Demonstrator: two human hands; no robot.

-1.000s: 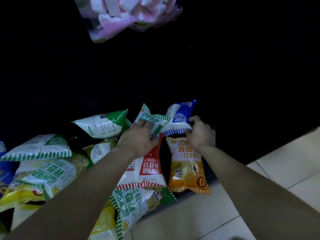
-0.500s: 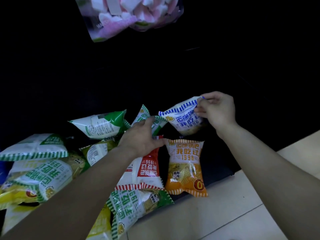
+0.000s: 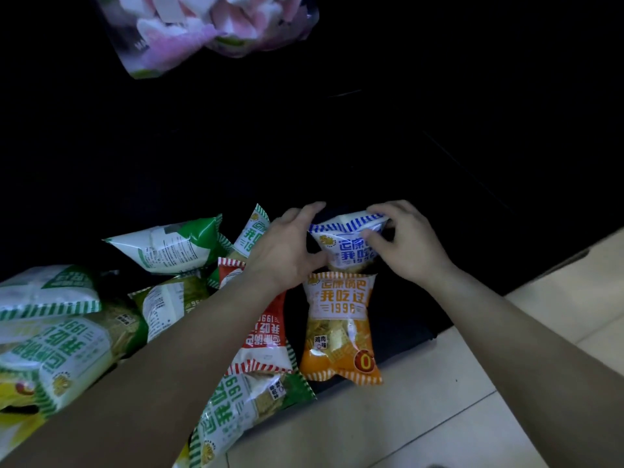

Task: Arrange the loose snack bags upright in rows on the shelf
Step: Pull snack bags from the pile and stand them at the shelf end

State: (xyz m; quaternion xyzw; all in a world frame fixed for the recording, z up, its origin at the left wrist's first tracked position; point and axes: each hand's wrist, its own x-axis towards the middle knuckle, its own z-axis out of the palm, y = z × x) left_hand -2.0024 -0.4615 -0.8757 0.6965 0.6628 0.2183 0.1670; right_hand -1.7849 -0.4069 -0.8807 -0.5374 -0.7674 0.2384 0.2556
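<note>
A blue-striped snack bag [image 3: 344,248] stands upright on the dark shelf [image 3: 398,319], just behind an orange bag [image 3: 339,329] lying flat. My right hand [image 3: 405,244] pinches the blue bag's top right edge. My left hand [image 3: 287,251] grips its left side, thumb over the top. A red bag [image 3: 263,332] lies under my left forearm. Several green bags lie loose to the left, one [image 3: 169,244] tipped on its side and another [image 3: 250,410] hanging over the shelf's front edge.
A clear bag of pink and white sweets [image 3: 209,25] hangs overhead at the top. Pale floor tiles [image 3: 439,400] run along the shelf's front and right. The shelf's back is too dark to see into.
My right hand lifted the blue bag, turned it upright and set it down behind the orange bag. My left hand came off the green bag and closed on the blue bag's left side.
</note>
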